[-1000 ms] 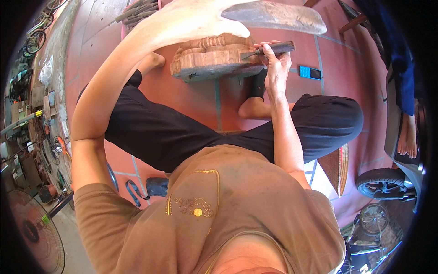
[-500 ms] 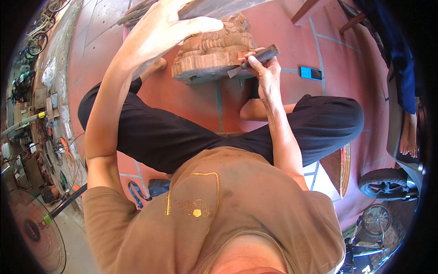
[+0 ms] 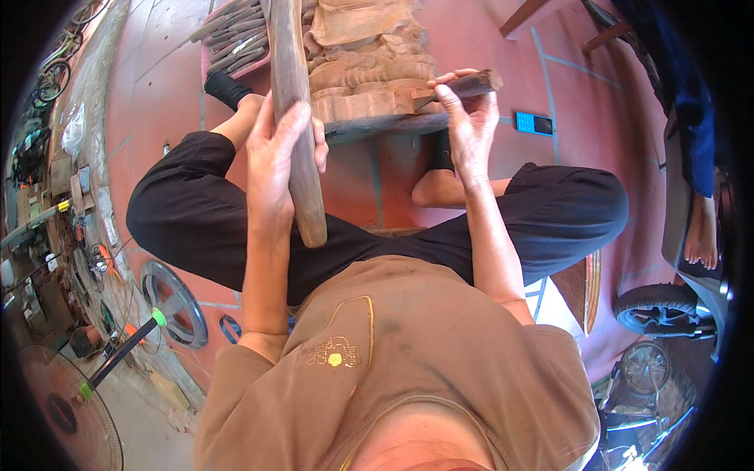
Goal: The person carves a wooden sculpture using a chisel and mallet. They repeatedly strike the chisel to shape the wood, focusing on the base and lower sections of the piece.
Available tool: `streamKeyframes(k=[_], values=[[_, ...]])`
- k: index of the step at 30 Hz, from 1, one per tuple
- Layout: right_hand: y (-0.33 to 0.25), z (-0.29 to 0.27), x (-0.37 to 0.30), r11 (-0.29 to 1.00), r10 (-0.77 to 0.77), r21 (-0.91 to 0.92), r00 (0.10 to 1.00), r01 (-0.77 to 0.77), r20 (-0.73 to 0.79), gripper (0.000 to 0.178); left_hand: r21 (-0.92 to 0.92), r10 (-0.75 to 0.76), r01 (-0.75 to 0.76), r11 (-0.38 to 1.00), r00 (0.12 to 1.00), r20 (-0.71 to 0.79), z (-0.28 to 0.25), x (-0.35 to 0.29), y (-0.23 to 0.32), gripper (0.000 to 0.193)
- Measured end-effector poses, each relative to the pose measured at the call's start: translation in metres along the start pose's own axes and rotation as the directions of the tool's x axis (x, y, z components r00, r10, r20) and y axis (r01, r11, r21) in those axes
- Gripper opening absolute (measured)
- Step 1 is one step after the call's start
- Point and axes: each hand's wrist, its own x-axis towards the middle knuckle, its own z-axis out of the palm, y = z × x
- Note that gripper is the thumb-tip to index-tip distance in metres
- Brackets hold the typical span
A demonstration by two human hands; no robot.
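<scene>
A carved block of brown wood lies on the floor in front of me, between my feet; its upper end runs out of view. My left hand is wrapped round a long wooden club, which stands nearly lengthwise over the block's left side. In my right hand is a chisel with a dark wooden handle, held between thumb and fingers. Its blade points left and meets the block's right front edge.
A pink tray of long-handled tools lies beyond my left foot. A mobile phone rests on the tiles to the right. At lower left stands a fan with a round base. Another person's foot and a motorbike wheel are at far right.
My left hand has come down and nearer with the club. The chisel has turned from pointing down-left to pointing left, its blade now at the block. The tool tray is more visible.
</scene>
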Motion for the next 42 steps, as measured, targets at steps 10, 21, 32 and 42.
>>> streamKeyframes(k=[10, 21, 32, 42], values=[[-0.007, 0.055, -0.023, 0.598, -0.305, -0.558, 0.807, 0.575, 0.505, 0.040, -0.075, -0.248, 0.244, 0.967, 0.967, -0.059, -0.020, -0.012, -0.053, 0.035], [0.025, 0.069, -0.041, 0.497, -0.364, -0.562, 0.746, 0.661, 0.557, 0.039, -0.073, -0.280, 0.274, 0.959, 0.954, -0.104, -0.025, -0.021, -0.059, 0.042], [0.024, 0.065, -0.031, 0.512, -0.359, -0.564, 0.758, 0.648, 0.544, 0.046, -0.042, -0.280, 0.277, 0.960, 0.954, -0.111, -0.022, -0.019, -0.060, 0.044], [0.023, 0.068, -0.027, 0.542, -0.349, -0.583, 0.794, 0.605, 0.498, 0.046, -0.056, -0.278, 0.273, 0.960, 0.954, -0.111, -0.023, -0.021, -0.059, 0.044]])
